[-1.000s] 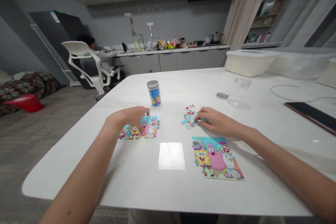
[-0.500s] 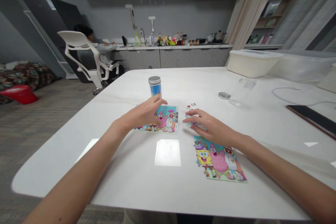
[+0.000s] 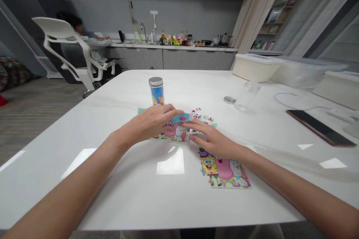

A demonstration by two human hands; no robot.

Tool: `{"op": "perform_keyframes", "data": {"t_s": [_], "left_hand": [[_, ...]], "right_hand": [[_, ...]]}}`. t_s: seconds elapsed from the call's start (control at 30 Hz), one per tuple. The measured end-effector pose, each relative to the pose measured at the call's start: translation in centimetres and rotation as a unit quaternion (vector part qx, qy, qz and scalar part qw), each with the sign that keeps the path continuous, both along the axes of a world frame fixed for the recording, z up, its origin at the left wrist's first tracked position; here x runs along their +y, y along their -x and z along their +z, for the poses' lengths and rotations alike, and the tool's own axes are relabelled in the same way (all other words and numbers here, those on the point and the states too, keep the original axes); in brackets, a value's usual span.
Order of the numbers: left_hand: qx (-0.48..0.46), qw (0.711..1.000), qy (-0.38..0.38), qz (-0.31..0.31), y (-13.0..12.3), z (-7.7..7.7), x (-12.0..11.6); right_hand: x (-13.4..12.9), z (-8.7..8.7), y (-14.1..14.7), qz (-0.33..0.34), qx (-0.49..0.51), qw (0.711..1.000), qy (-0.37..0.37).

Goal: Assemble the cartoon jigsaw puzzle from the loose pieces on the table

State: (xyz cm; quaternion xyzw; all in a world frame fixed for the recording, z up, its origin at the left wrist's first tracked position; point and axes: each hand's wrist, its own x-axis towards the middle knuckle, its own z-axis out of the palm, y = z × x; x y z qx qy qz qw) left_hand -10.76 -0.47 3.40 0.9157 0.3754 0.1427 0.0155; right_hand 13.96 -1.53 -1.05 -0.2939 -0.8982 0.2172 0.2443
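A cartoon picture card [image 3: 179, 134] lies on the white table, partly covered by my left hand [image 3: 154, 121]. That hand is over the card with its fingers stretched and its thumb apart. From the right, my right hand [image 3: 213, 140] reaches the card's barcode edge, fingers spread and fingertips over it; I cannot tell whether they press on it. Below my right hand is a partly joined jigsaw puzzle [image 3: 224, 171] with the same characters and an uneven left edge. Loose puzzle pieces [image 3: 206, 118] are scattered just beyond my right fingers.
A silver-lidded jar [image 3: 157, 91] stands behind my left hand. To the right are a metal lid [image 3: 229, 100], a clear jar [image 3: 246, 97], a phone [image 3: 319, 127] and a cable. Storage boxes [image 3: 255, 68] line the far right. A person sits by a white chair [image 3: 67, 48].
My right hand has moved left from the loose pieces to the card's edge, uncovering more pieces. My left hand has shifted right over the card. The whole view has swung slightly right.
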Motion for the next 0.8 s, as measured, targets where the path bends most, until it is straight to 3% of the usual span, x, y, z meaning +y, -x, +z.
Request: {"op": "perform_keyframes", "data": {"t_s": [0.1,0.2,0.33,0.8], "left_hand": [[-0.010,0.999,0.029,0.019,-0.1,0.0,0.1],[-0.008,0.996,0.053,0.077,0.0,-0.1,0.3],[0.067,0.986,0.057,0.142,0.2,-0.1,0.6],[0.173,0.982,0.015,0.080,2.5,0.0,1.6]], "right_hand": [[0.1,-0.1,0.1,0.003,0.015,1.000,0.009],[0.1,-0.1,0.0,0.011,0.024,1.000,0.017],[0.0,0.1,0.0,0.018,0.012,1.000,0.018],[0.3,-0.3,-0.7,0.032,-0.003,0.999,-0.012]]}}
